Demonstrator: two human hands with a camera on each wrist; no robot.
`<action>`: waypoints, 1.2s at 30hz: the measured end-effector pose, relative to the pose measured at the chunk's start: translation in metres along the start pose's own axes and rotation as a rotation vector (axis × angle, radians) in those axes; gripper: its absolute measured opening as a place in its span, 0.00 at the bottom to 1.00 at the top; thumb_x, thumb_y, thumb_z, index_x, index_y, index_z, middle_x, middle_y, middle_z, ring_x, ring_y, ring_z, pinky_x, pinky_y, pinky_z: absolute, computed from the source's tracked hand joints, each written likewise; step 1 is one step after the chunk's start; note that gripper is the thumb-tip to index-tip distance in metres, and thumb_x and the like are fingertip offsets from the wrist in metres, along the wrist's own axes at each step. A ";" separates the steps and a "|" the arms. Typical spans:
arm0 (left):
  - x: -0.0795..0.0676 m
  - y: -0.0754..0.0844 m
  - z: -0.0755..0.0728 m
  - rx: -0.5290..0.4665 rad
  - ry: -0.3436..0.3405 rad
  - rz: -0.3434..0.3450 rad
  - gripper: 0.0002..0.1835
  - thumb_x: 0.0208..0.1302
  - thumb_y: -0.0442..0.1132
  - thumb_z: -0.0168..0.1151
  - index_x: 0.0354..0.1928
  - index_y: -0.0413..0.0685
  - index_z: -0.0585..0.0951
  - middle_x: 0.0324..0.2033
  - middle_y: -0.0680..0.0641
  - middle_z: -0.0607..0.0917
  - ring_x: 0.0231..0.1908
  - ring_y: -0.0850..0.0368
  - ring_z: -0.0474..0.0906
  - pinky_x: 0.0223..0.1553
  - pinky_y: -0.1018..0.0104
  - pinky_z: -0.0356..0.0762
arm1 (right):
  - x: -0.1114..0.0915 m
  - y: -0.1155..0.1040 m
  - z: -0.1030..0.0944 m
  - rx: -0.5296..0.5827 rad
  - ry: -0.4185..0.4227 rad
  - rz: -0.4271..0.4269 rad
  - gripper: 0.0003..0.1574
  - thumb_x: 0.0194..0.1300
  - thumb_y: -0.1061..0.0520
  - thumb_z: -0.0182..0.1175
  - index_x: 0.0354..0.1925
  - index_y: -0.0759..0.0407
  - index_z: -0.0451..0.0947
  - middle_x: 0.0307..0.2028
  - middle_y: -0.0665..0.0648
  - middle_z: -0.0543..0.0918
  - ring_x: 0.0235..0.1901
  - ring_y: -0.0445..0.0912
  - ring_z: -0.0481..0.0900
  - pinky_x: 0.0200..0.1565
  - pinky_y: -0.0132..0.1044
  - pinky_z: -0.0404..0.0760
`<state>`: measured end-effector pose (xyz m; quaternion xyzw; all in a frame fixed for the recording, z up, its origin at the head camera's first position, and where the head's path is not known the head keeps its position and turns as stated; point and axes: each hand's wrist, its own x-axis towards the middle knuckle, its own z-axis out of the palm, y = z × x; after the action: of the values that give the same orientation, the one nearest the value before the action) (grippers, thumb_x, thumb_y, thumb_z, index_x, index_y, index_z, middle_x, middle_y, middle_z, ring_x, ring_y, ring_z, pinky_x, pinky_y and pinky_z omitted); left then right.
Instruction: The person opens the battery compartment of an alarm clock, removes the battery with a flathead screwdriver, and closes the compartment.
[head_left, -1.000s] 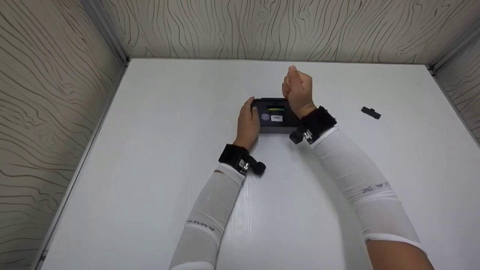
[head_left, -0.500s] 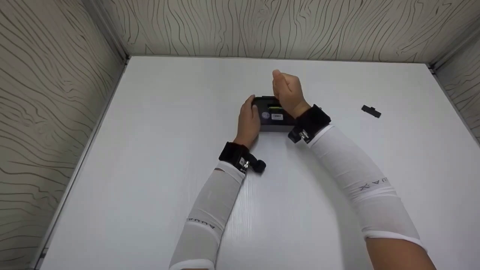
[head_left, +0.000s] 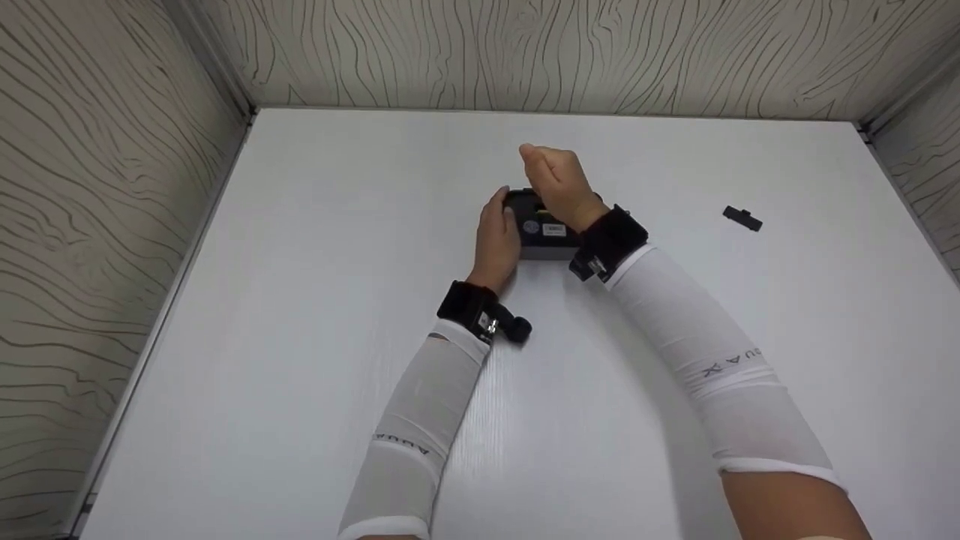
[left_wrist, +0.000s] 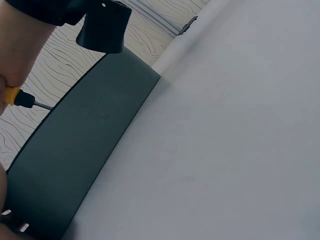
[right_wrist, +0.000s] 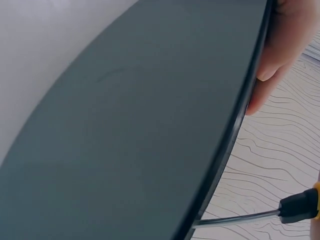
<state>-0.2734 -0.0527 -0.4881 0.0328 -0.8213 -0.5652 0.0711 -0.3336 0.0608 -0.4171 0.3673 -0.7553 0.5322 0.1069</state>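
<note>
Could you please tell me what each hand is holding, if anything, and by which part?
The right hand grips a screwdriver by its yellow-and-black handle; the left hand holds the dark box by its left end.

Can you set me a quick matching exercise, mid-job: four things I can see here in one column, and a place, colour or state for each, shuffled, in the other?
Things
1. black box
2. left hand
3. screwdriver
4. small black piece

Places, colours, states
A. gripping the box's left end
B. lying on the white table, right of the box
C. bearing a white label
D. partly yellow

Right pairs: 1-C, 2-A, 3-D, 4-B
</note>
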 end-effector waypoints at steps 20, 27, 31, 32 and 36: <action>0.002 -0.002 -0.001 0.008 0.007 0.026 0.25 0.82 0.36 0.37 0.76 0.39 0.60 0.73 0.39 0.66 0.75 0.50 0.58 0.74 0.65 0.54 | 0.003 0.004 -0.020 0.334 0.240 0.068 0.35 0.82 0.56 0.37 0.14 0.63 0.53 0.09 0.44 0.59 0.09 0.37 0.53 0.13 0.28 0.50; 0.001 -0.001 0.000 0.005 0.015 0.030 0.25 0.82 0.36 0.38 0.76 0.39 0.61 0.73 0.39 0.66 0.75 0.49 0.58 0.74 0.65 0.54 | 0.001 0.006 -0.024 0.392 0.319 0.082 0.35 0.83 0.56 0.35 0.13 0.57 0.52 0.08 0.44 0.58 0.08 0.37 0.52 0.12 0.28 0.48; -0.001 -0.002 0.001 -0.002 0.013 0.031 0.25 0.82 0.36 0.38 0.76 0.39 0.60 0.73 0.39 0.66 0.75 0.50 0.58 0.74 0.65 0.54 | -0.003 0.005 -0.022 0.364 0.311 0.066 0.35 0.82 0.56 0.36 0.13 0.59 0.53 0.09 0.43 0.59 0.08 0.37 0.53 0.12 0.28 0.48; -0.001 -0.002 0.001 0.000 0.014 0.031 0.25 0.82 0.36 0.37 0.76 0.39 0.60 0.73 0.39 0.66 0.75 0.50 0.58 0.74 0.65 0.54 | -0.003 0.005 -0.021 0.341 0.291 0.057 0.36 0.82 0.56 0.36 0.13 0.61 0.53 0.09 0.43 0.59 0.09 0.36 0.53 0.12 0.28 0.49; 0.000 -0.001 0.001 0.009 0.019 0.031 0.25 0.82 0.35 0.38 0.75 0.38 0.61 0.72 0.38 0.66 0.74 0.49 0.59 0.74 0.64 0.55 | -0.006 0.002 -0.014 0.216 0.193 0.021 0.35 0.80 0.58 0.40 0.14 0.68 0.55 0.10 0.41 0.61 0.11 0.36 0.56 0.15 0.28 0.53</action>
<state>-0.2733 -0.0523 -0.4898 0.0258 -0.8235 -0.5600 0.0874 -0.3339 0.0758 -0.4157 0.3159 -0.6835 0.6444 0.1332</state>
